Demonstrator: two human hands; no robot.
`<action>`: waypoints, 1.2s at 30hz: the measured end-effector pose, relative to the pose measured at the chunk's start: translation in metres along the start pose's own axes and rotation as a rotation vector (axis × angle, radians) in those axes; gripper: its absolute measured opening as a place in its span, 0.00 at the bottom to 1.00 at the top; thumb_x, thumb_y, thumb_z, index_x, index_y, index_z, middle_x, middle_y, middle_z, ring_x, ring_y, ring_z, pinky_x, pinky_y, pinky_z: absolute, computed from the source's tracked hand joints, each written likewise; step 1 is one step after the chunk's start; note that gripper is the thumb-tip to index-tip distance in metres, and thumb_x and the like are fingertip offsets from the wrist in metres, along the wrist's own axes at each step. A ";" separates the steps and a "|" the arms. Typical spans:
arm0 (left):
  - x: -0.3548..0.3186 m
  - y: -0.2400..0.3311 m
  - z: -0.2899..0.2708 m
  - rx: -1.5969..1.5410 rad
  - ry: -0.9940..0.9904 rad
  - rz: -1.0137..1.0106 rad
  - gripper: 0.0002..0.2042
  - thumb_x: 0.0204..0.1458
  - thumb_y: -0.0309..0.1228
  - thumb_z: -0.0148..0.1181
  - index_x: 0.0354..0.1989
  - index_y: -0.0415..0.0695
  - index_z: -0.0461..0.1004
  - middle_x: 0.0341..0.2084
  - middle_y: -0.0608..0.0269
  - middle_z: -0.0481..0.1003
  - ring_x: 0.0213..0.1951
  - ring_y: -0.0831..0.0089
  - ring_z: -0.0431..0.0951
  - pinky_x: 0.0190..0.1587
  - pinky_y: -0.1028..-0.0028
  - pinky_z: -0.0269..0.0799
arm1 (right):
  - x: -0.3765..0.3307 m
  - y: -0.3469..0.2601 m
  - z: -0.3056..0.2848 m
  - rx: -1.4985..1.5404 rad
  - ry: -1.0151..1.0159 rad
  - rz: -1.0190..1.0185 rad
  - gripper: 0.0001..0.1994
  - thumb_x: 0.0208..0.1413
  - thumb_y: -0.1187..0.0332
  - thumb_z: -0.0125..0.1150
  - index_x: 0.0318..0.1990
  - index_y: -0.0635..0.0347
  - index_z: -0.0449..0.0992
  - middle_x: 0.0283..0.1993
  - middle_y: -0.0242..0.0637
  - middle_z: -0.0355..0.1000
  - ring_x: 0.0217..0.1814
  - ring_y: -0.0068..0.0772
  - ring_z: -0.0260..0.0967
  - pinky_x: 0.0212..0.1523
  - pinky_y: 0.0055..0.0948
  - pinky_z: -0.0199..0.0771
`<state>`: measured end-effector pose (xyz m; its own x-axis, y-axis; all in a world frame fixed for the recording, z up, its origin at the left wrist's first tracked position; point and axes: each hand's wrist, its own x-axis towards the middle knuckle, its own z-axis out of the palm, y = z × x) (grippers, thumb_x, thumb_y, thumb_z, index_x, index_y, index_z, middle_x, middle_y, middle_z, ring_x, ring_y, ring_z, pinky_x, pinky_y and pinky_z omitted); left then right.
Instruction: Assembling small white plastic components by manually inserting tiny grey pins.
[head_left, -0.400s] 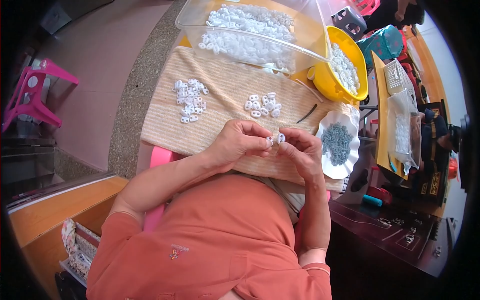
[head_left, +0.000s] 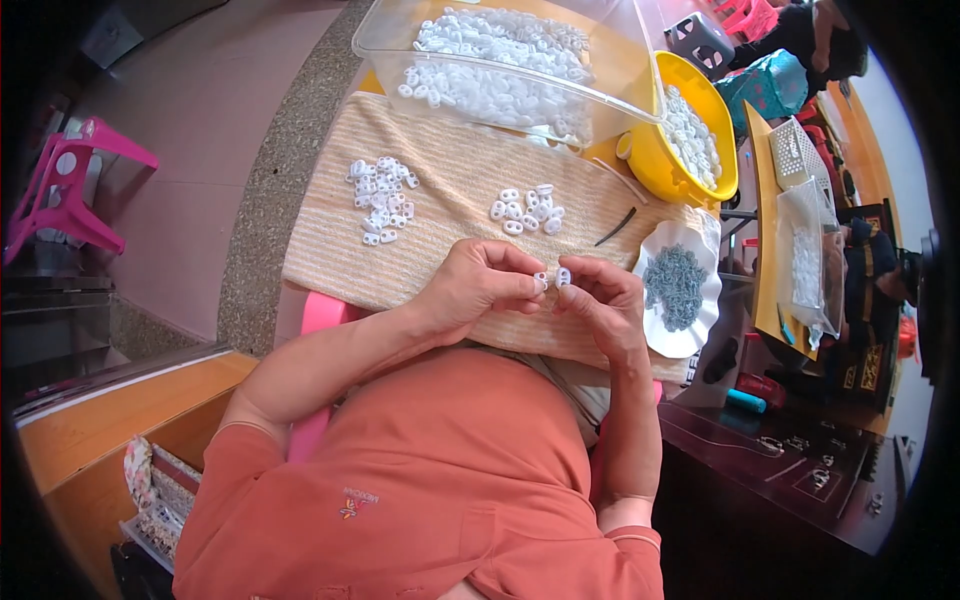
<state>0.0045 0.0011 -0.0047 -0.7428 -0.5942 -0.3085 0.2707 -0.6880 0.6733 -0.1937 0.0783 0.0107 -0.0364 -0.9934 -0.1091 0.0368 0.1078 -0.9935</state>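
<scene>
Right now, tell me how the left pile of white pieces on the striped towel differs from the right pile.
The left pile holds clearly more pieces than the right pile. Pieces in the left pile look squarish, while those in the right pile are rounded ovals. The left pile stretches out longer from far to near; the right pile is more compact. Both are white, holed pieces lying loose on the striped towel.

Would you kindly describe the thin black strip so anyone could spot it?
On the striped towel, find the wavy-rimmed white dish at right. Up and left of it lies the thin black strip, far darker than the pale strip beyond.
</scene>
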 end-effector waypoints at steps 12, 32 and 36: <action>0.000 0.001 0.001 -0.007 0.001 -0.006 0.07 0.49 0.21 0.64 0.37 0.37 0.77 0.30 0.61 0.78 0.32 0.75 0.79 0.37 0.75 0.78 | -0.001 -0.005 0.004 0.002 -0.001 0.054 0.16 0.51 0.80 0.63 0.49 0.71 0.74 0.41 0.34 0.75 0.41 0.21 0.72 0.42 0.21 0.73; -0.001 0.002 0.004 -0.006 -0.006 -0.012 0.07 0.50 0.23 0.64 0.38 0.38 0.77 0.31 0.62 0.78 0.34 0.76 0.78 0.38 0.76 0.78 | 0.002 0.000 0.004 -0.014 -0.032 -0.032 0.15 0.54 0.80 0.61 0.50 0.69 0.75 0.42 0.40 0.75 0.41 0.28 0.75 0.40 0.23 0.75; 0.000 0.001 0.002 0.029 -0.027 0.004 0.07 0.50 0.23 0.64 0.37 0.39 0.77 0.30 0.62 0.78 0.33 0.76 0.78 0.38 0.76 0.78 | 0.001 0.001 0.004 0.010 -0.040 -0.039 0.15 0.54 0.81 0.61 0.50 0.69 0.74 0.41 0.41 0.74 0.40 0.29 0.75 0.39 0.23 0.75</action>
<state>0.0037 0.0010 -0.0027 -0.7583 -0.5849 -0.2879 0.2559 -0.6733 0.6937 -0.1895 0.0767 0.0099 0.0022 -0.9976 -0.0687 0.0458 0.0687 -0.9966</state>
